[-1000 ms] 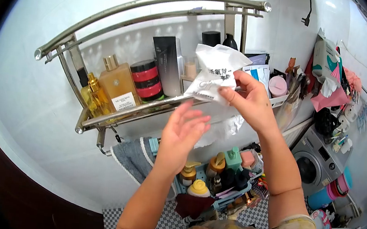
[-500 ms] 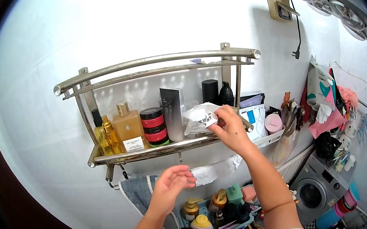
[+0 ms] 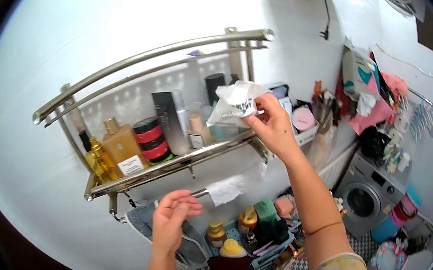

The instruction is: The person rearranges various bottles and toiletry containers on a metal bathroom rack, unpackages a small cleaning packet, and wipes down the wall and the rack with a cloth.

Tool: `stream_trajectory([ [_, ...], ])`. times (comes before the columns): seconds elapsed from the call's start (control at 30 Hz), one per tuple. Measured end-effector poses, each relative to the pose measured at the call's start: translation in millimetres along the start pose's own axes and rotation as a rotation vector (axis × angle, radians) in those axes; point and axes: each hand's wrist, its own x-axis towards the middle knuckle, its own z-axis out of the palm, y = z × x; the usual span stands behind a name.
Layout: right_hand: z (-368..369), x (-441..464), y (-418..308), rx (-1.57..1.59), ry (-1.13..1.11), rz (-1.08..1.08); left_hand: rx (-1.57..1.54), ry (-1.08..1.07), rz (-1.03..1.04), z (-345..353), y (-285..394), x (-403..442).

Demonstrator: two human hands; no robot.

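Observation:
My right hand (image 3: 275, 125) pinches a crumpled white packet (image 3: 233, 105) with black print by its right edge, in front of the right part of the metal wall shelf (image 3: 141, 172). Behind the packet, a dark cylinder (image 3: 214, 84) and a small bottle with a pale label (image 3: 197, 133) are partly covered. Below the shelf, my left hand (image 3: 171, 220) is raised with loosely curled fingers and holds nothing. To its right, white paper (image 3: 225, 188) hangs over a bar under the shelf.
A black-grey tube (image 3: 170, 122), a stacked black-pink jar (image 3: 151, 138) and an amber bottle (image 3: 122, 149) stand along the shelf. Lower down are a grey towel (image 3: 141, 219) and a blue basket (image 3: 267, 256) of several bottles. A washing machine (image 3: 362, 200) stands at right.
The packet, in my right hand, has come up and forward off the shelf, uncovering the small labelled bottle. My view has shifted, so the shelf sits further left. My left hand stays empty.

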Motion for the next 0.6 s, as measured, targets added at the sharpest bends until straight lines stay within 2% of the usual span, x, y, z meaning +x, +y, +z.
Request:
stream_trajectory([
  [0.1, -32.3, -9.3, 7.0, -0.073, 0.091, 0.009, 0.010, 0.051, -0.004, -9.6, 1.6, -7.6],
  [0.2, -70.5, -19.6, 20.0, -0.066, 0.251, 0.146, 0.027, 0.093, -0.014, -24.4, 3.1, -19.8],
  [0.3, -105.5, -28.5, 40.2, -0.234, 0.328, 0.198, 0.048, 0.142, -0.011, -37.2, 3.1, -29.2],
  [0.37, -119.8, -36.4, 56.9, -0.325, 0.297, 0.238, 0.026, 0.208, 0.007, -42.8, 2.8, -33.6],
  [0.47, -125.5, -46.7, 89.7, -0.200, 0.172, 0.348, 0.020, 0.234, 0.013, -43.8, 0.5, -37.2],
  [0.6, -117.8, -47.8, 128.6, -0.207, 0.004, 0.326, 0.008, 0.248, 0.020, -44.4, -2.8, -39.5],
])
